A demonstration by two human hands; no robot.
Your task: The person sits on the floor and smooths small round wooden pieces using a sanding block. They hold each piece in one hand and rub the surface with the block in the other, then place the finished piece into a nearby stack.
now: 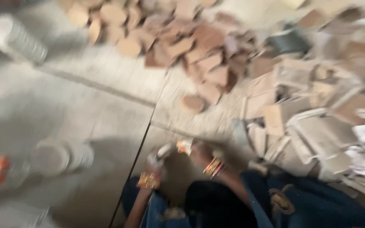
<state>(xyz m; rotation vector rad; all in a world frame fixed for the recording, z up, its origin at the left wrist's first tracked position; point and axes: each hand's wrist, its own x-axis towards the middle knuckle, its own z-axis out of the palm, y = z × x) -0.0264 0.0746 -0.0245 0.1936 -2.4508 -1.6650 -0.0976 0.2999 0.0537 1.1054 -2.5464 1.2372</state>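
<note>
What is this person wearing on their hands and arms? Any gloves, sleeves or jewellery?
No gloves that the blurred head view shows. The left hand has a band of gold-coloured bangles at the wrist; the right hand wears a stack of gold, orange and red bangles. Both forearms look bare of sleeves. Blue clothing lies below them.

A heap of brown cut pieces (178, 40) lies beside stacked boards (309, 126), with seemingly pale disc stacks (62, 157) nearby.

Floor (85, 109): grey stone slabs, matt, dusty. Heap of brown discs (178, 38): matt, cardboard-like, rough-edged. Flat beige boxes (313, 126): matt card. Bangles (213, 167): glossy, gold and red. Trousers (317, 207): blue cloth.
</note>
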